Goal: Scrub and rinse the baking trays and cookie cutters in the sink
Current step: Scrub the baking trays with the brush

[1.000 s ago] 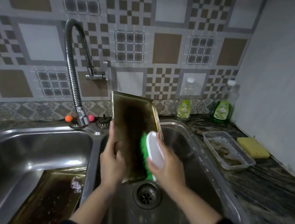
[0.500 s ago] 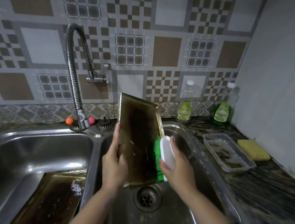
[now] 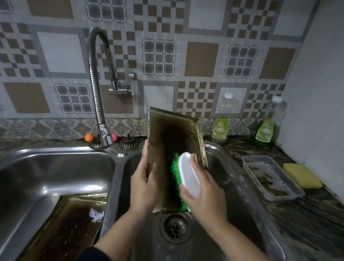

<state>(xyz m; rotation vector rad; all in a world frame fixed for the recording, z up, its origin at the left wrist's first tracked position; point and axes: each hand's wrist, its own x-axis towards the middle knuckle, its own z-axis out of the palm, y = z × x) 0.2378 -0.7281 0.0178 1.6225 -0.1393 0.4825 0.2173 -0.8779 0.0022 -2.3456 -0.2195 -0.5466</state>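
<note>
A dark, stained baking tray [image 3: 172, 139] stands tilted on its short end over the right sink basin [image 3: 213, 253], above the drain [image 3: 175, 227]. My left hand [image 3: 144, 183] grips its left edge. My right hand [image 3: 205, 190] holds a white-backed scrub brush [image 3: 189, 177] whose green bristles press on the tray's lower right face. A second stained baking tray [image 3: 65, 227] lies in the left basin [image 3: 18, 177], partly wet. No cookie cutters are visible.
A flexible chrome faucet [image 3: 98, 92] arches over the divider between the basins. On the right counter sit a clear plastic container [image 3: 272, 180], a yellow sponge [image 3: 301, 178] and two green dish-soap bottles [image 3: 221, 123], [image 3: 266, 128]. A wall closes the right side.
The brush in my right hand has shifted up the tray's face. The tray and my left hand stay almost in place; my head has tilted slightly.
</note>
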